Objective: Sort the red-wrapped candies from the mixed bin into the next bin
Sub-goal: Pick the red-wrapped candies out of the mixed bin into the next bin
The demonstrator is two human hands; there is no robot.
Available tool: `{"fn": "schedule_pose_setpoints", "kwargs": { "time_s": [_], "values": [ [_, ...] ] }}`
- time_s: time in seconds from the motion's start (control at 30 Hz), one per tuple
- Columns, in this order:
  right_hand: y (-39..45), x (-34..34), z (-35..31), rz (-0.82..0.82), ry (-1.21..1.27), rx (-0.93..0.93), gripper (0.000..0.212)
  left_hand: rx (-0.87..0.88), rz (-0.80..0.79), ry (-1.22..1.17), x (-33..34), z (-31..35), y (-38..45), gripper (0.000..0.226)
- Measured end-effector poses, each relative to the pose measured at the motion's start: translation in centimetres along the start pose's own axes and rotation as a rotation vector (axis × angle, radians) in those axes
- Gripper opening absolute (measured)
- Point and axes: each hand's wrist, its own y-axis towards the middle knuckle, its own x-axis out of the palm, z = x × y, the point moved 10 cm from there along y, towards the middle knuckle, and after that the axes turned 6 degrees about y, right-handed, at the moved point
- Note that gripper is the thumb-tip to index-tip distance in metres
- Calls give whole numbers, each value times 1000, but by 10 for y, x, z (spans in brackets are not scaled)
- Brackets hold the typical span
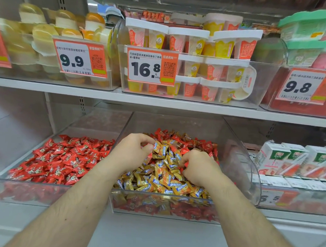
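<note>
The clear mixed bin [236,163] on the lower shelf holds gold-and-blue wrapped candies [165,179] in front and red-wrapped candies [198,143] toward the back and right. Both hands are inside it. My left hand [133,150] is curled over the pile's left side, with red candies pinched under its fingers. My right hand [197,167] is closed on red candies at the pile's middle right. To the left stands the neighbouring clear bin [26,190], filled with red-wrapped candies [61,160].
White juice cartons [290,161] fill a bin on the right. The shelf above carries clear bins of pudding cups [188,56] and jelly cups [46,43], with price tags 9.9, 16.8 and 9.8. A shelf edge [159,103] overhangs the candy bins.
</note>
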Motion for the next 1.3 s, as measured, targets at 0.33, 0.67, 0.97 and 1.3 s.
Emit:
{"fn": "schedule_pose_setpoints", "kwargs": {
  "time_s": [0.33,0.67,0.97,1.3],
  "values": [
    [-18,-30,24,73,492,62,22,-197,-136,-739,15,-11,-12,23],
    [-45,-49,68,214,1332,269,13,-137,-183,-553,42,30,-10,31],
    [-49,-21,44,-74,1929,426,21,-182,-253,-743,56,45,-13,17],
    [-70,13,-114,-516,1803,382,16,-335,62,-1178,-65,-59,-46,29]
  ]
}}
